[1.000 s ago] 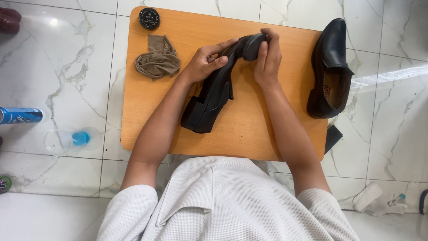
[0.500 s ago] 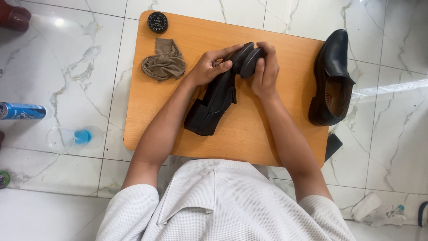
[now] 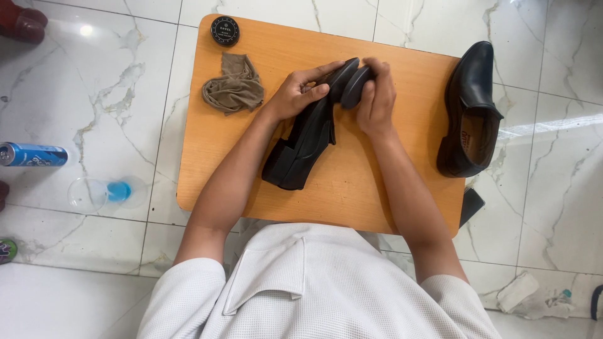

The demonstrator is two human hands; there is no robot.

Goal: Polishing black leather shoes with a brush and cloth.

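Observation:
A black leather shoe lies on its side in the middle of a small orange wooden table, heel toward me, toe away. My left hand grips the shoe near its toe. My right hand holds a dark oval object, which looks like a shoe brush, against the toe. The matching black shoe stands upright at the table's right edge. A crumpled brownish cloth and a round black polish tin lie at the table's far left.
The table stands on a white marble floor. On the floor at left lie a blue can and a clear plastic bottle with a blue cap. A dark flat object pokes out under the table's right corner. Crumpled white paper lies at the lower right.
Both hands stay on the shoe's toe. The right hand with the dark object has shifted slightly along the toe; the shoe's position on the table is nearly the same.

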